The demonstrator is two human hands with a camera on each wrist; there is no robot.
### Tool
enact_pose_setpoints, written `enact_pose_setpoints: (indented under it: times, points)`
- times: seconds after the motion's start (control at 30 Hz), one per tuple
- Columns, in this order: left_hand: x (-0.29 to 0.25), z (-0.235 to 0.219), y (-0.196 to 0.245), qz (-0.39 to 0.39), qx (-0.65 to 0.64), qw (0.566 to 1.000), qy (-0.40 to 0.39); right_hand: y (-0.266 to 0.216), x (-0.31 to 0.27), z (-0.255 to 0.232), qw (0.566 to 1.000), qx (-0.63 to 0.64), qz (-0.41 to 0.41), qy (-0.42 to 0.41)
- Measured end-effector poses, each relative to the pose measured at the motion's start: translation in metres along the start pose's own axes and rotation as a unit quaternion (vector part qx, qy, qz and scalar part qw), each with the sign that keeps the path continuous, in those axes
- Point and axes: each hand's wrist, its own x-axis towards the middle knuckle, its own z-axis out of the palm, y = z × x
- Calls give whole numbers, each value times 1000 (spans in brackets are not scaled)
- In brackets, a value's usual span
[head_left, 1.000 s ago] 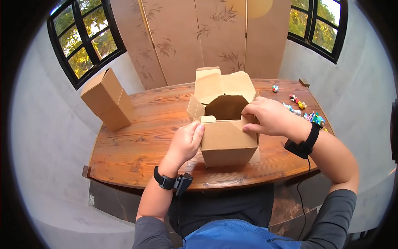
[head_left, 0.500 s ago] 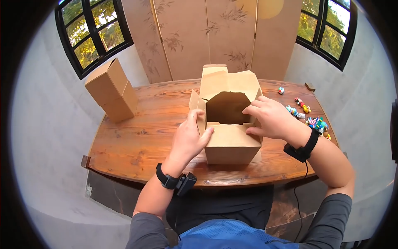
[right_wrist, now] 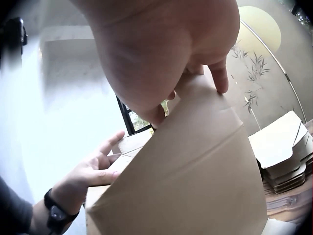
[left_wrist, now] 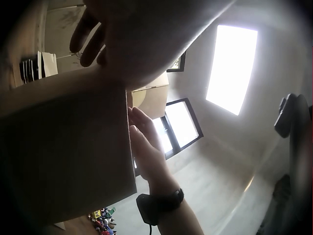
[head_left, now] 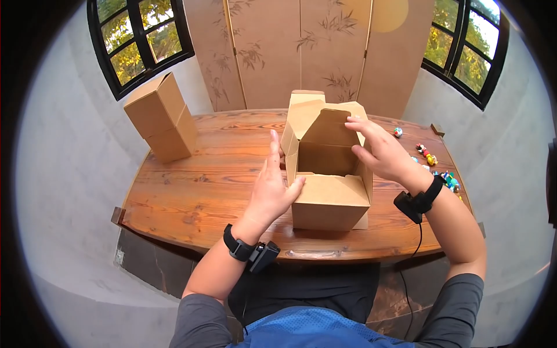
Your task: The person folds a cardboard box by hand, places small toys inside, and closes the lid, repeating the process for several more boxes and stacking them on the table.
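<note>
- The open cardboard box (head_left: 331, 218) sits on the wooden table (head_left: 223, 197), right between the person's two hands.
- Its mouth faces up and its near face is turned squarely to the person; which way its long axis runs I can't settle from here.
- Inside I see plain brown walls, with the floor out of sight behind the near edge.
- The far flap (head_left: 331, 126) stands raised, just ahead of the right fingertips.
- The left hand (head_left: 268, 188) is unclenched beside the box, fingers straight and pointing up along its side, thumb touching the near left edge.
- The right hand (head_left: 384, 149) is loose too, fingers spread and slightly bent, fingertips at the top of the right side flap (right_wrist: 205, 120).
- Ahead of both hands, just behind the box, lies a stack of flattened cardboard (right_wrist: 286, 169).
- Well out to the left of the left hand, two closed cartons (head_left: 167, 119) are piled one on the other.
- To the right of the right hand, small colourful toys (head_left: 451, 183) lie in a cluster, a round toy (head_left: 398, 132) farther off.
- Beyond the hands and table stands a folding screen (head_left: 272, 58) painted with bamboo.
</note>
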Motion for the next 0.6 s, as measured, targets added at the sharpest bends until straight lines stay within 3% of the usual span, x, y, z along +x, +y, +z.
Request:
enact_pose_setpoints:
  times: [0.1, 0.17, 0.2, 0.27, 0.37, 0.5, 0.57, 0.6]
  points:
    - [2, 2, -10, 52, 35, 998, 24, 7, -2, 3, 999, 15, -2, 28]
    - [5, -1, -13, 122, 72, 987, -69, 12, -4, 4, 999, -1, -20, 47]
    - [6, 0, -16, 122, 71, 988, -69, 14, -5, 6, 999, -2, -19, 46]
    - [8, 5, -26, 95, 79, 971, -204, 18, -7, 8, 998, -3, -20, 64]
    - [6, 10, -31, 93, -15, 978, -184, 16, -9, 7, 998, -26, -7, 49]
    - [14, 7, -23, 84, 28, 975, -205, 16, -10, 10, 995, -68, -8, 68]
    - [29, 7, -20, 92, -62, 983, -146, 14, -8, 11, 999, -4, 9, 53]
    - [41, 6, -15, 39, -139, 979, -145, 13, -8, 11, 998, -5, 12, 55]
